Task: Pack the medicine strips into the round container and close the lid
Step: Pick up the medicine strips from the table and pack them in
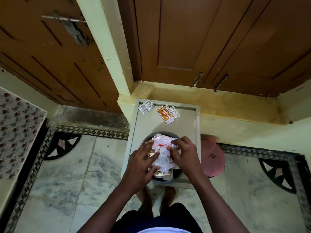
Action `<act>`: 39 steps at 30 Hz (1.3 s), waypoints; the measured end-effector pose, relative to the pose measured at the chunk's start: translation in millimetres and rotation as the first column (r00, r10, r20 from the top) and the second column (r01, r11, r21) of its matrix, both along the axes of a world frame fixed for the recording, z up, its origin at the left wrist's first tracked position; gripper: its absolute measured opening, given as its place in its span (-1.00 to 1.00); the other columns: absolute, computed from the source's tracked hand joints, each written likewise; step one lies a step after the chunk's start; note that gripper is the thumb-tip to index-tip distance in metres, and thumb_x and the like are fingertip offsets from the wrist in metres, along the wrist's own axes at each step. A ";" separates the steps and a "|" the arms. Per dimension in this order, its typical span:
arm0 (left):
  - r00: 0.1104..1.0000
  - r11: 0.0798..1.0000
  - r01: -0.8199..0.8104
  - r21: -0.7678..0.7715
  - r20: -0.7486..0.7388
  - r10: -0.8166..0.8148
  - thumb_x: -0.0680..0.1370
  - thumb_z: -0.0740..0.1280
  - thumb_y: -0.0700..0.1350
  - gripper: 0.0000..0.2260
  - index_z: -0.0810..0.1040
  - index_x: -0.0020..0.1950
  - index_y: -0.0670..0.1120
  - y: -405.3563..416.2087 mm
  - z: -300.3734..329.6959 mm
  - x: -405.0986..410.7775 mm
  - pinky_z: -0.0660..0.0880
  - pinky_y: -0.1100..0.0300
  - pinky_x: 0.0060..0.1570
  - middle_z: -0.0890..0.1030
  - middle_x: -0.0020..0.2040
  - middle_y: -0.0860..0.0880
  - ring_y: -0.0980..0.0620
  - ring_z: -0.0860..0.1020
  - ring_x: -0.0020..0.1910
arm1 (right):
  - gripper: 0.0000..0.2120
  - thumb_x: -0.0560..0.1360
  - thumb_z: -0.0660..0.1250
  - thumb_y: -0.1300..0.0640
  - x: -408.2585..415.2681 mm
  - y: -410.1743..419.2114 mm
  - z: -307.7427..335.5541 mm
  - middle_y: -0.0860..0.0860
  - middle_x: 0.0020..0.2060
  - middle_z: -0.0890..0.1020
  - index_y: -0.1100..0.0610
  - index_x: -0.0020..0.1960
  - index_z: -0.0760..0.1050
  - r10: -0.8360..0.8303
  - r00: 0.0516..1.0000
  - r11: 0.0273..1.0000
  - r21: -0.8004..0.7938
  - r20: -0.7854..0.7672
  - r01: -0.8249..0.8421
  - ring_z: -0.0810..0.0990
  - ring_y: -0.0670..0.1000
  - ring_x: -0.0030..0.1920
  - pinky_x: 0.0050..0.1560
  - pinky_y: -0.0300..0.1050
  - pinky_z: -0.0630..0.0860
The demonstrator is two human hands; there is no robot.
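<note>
Head view looks straight down on a small grey table (pixel 185 125) with the round container (pixel 161 181) at its near end, heaped with medicine strips (pixel 161 143). Both hands work over the heap: the left hand (pixel 143 165) lies with fingers spread flat on the pile, its grip apart and pressing rather than holding; the right hand (pixel 183 153) has its fingertips pinched on the edge of a clear-wrapped strip (pixel 162 158) on top of the pile.

Beyond the container, at the far end of the table, a silver blister strip (pixel 146 107) and an orange-and-white pair of strips (pixel 168 113) lie unpacked. A pink round lid (pixel 212 158) sits to the right of the container, off the table edge and lower down.

The pile rises above the rim, so the likely trouble is strips springing up or sliding over the side once pressure comes off, or an edge caught under the lid keeping it from seating. The far strips may not fit at all.

Hands cover much of the container's rim, so how full it truly is stays uncertain, and what the lid rests on is hidden.
</note>
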State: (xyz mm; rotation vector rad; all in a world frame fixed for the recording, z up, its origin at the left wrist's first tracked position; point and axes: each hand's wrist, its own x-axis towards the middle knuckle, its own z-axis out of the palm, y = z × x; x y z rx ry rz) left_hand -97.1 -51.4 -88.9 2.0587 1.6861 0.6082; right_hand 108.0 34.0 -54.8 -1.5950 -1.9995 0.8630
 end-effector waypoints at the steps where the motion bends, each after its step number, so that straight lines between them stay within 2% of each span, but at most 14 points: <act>1: 0.999 1.000 -0.009 0.015 0.036 0.008 0.59 0.43 0.06 -0.56 0.56 0.45 0.00 4.4 4.4 0.3 0.45 -0.11 0.36 0.39 0.59 -0.10 -0.11 0.35 0.58 | -0.83 0.48 0.52 0.16 -0.8 9.9 1.9 0.10 -0.09 0.60 0.20 0.05 0.68 -0.032 0.999 0.999 0.012 0.005 0.032 0.61 0.05 -0.16 -0.10 -0.18 0.47; 4: 0.983 0.988 -0.145 0.045 0.123 0.138 0.63 0.38 -0.05 -0.66 0.59 0.40 -0.09 32.4 15.9 -2.7 0.43 -0.02 0.41 0.50 0.49 -0.08 -0.02 0.46 0.46 | -0.80 0.50 0.50 0.13 -9.5 54.6 0.2 0.13 -0.03 0.60 0.20 0.07 0.66 -0.119 0.993 0.993 0.003 0.003 0.119 0.63 0.08 -0.11 -0.08 -0.19 0.44; 7: 0.938 0.945 -0.324 -0.041 0.115 0.327 0.64 0.35 -0.10 -0.71 0.60 0.36 -0.11 84.4 19.6 -10.5 0.44 -0.03 0.40 0.54 0.42 -0.09 -0.07 0.48 0.41 | -0.66 0.49 0.50 0.09 -24.1 108.3 -8.9 0.19 0.12 0.55 0.18 0.22 0.59 -0.171 0.981 0.977 -0.113 0.090 0.181 0.57 0.22 0.14 0.08 -0.03 0.51; 10: 0.917 0.909 -0.396 -0.127 0.001 0.400 0.60 0.39 -0.15 -0.66 0.56 0.39 -0.14 147.5 11.5 -21.7 0.49 -0.14 0.36 0.52 0.40 -0.16 -0.18 0.49 0.39 | -0.45 0.44 0.52 -0.05 -39.4 147.7 -16.8 0.21 0.25 0.50 0.15 0.33 0.48 -0.154 0.945 0.949 -0.222 0.289 0.223 0.46 0.29 0.30 0.20 0.12 0.51; 13: 0.905 0.884 -0.423 -0.200 -0.142 0.401 0.57 0.41 -0.13 -0.61 0.52 0.40 -0.14 194.2 1.6 -29.1 0.50 -0.18 0.27 0.49 0.38 -0.19 -0.26 0.47 0.34 | -0.33 0.33 0.56 -0.18 -52.1 164.1 -25.4 0.19 0.25 0.45 0.14 0.29 0.46 -0.130 0.881 0.925 -0.264 0.455 0.273 0.43 0.28 0.32 0.15 0.16 0.53; 15: 0.895 0.878 -0.426 -0.220 -0.249 0.372 0.56 0.42 -0.11 -0.61 0.50 0.37 -0.13 211.5 -7.3 -32.5 0.49 -0.16 0.22 0.48 0.35 -0.17 -0.25 0.44 0.34 | -0.30 0.29 0.58 -0.18 -58.3 168.8 -33.6 0.18 0.26 0.44 0.13 0.28 0.45 -0.132 0.861 0.920 -0.262 0.491 0.290 0.42 0.28 0.33 0.17 0.18 0.50; 18: 0.885 0.883 -0.424 -0.202 -0.299 0.357 0.55 0.42 -0.08 -0.65 0.52 0.31 -0.12 222.5 -20.7 -38.3 0.46 -0.14 0.15 0.48 0.31 -0.16 -0.25 0.42 0.29 | -0.37 0.32 0.59 -0.08 -63.7 172.4 -44.3 0.15 0.22 0.53 0.10 0.27 0.42 -0.184 0.893 0.901 -0.293 0.411 0.321 0.47 0.26 0.31 0.18 0.21 0.44; 21: 0.886 0.868 -0.450 -0.208 -0.226 0.405 0.50 0.47 -0.10 -0.63 0.56 0.29 -0.12 225.8 -23.9 -39.8 0.51 -0.14 0.12 0.49 0.27 -0.16 -0.26 0.45 0.25 | -0.48 0.38 0.55 0.01 -67.3 169.1 -49.2 0.12 0.19 0.58 0.10 0.24 0.43 -0.212 0.908 0.897 -0.297 0.361 0.327 0.52 0.24 0.28 0.16 0.20 0.40; 27: 0.860 0.812 -0.505 -0.294 -0.087 0.503 0.33 0.62 -0.07 -0.47 0.60 0.27 -0.01 219.4 -29.4 -43.8 0.48 -0.08 0.16 0.55 0.19 -0.13 -0.23 0.47 0.22 | -0.46 0.36 0.58 -0.04 -68.6 168.1 -41.0 0.19 0.29 0.39 0.16 0.21 0.50 -0.239 0.889 0.872 -0.315 0.390 0.373 0.37 0.30 0.33 0.22 0.23 0.47; 29: 0.851 0.801 -0.509 -0.314 -0.046 0.523 0.30 0.64 -0.06 -0.52 0.64 0.20 0.01 214.0 -33.8 -43.9 0.56 -0.10 0.10 0.60 0.13 -0.13 -0.22 0.56 0.13 | -0.52 0.37 0.58 -0.03 -68.4 170.0 -38.1 0.16 0.24 0.43 0.15 0.16 0.48 -0.231 0.899 0.880 -0.315 0.372 0.356 0.40 0.27 0.29 0.20 0.21 0.46; 31: 0.845 0.796 -0.509 -0.328 -0.012 0.535 0.33 0.61 -0.05 -0.65 0.67 0.08 0.00 207.5 -36.7 -44.0 0.62 -0.09 -0.03 0.66 0.04 -0.11 -0.19 0.63 0.00 | -0.60 0.38 0.55 0.00 -68.5 169.6 -37.5 0.11 0.12 0.53 0.11 0.08 0.45 -0.234 0.915 0.888 -0.311 0.329 0.339 0.48 0.22 0.20 0.14 0.16 0.46; 34: 0.837 0.799 -0.492 -0.345 0.064 0.543 0.46 0.50 -0.13 -0.89 0.66 -0.05 0.02 194.9 -35.2 -43.6 0.61 -0.05 -0.11 0.71 -0.08 -0.07 -0.18 0.67 -0.08 | -0.71 0.41 0.48 0.07 -67.5 162.2 -39.6 0.08 -0.07 0.62 0.07 -0.01 0.41 -0.260 0.942 0.907 -0.281 0.212 0.314 0.59 0.19 0.00 -0.05 0.08 0.52; 36: 0.799 0.791 -0.495 -0.361 0.168 0.577 0.53 0.45 -0.18 -0.91 0.64 -0.10 0.02 186.1 -25.3 -43.2 0.56 0.03 -0.18 0.69 -0.18 -0.04 -0.15 0.66 -0.14 | -0.74 0.39 0.46 0.17 -63.8 155.5 -38.2 0.08 -0.14 0.64 0.04 -0.06 0.40 -0.301 0.948 0.913 -0.257 0.102 0.318 0.63 0.18 -0.12 -0.24 0.05 0.54; 39: 0.711 0.782 -0.503 -0.368 0.339 0.616 0.52 0.52 -0.18 -0.90 0.66 -0.04 -0.01 160.7 13.9 -34.6 0.46 0.32 -0.32 0.67 -0.21 0.08 0.13 0.61 -0.23 | -0.72 0.38 0.50 0.26 -53.9 136.5 -19.9 0.03 -0.16 0.69 0.01 -0.06 0.46 -0.335 0.937 0.926 -0.222 -0.103 0.306 0.68 0.08 -0.17 -0.26 0.07 0.61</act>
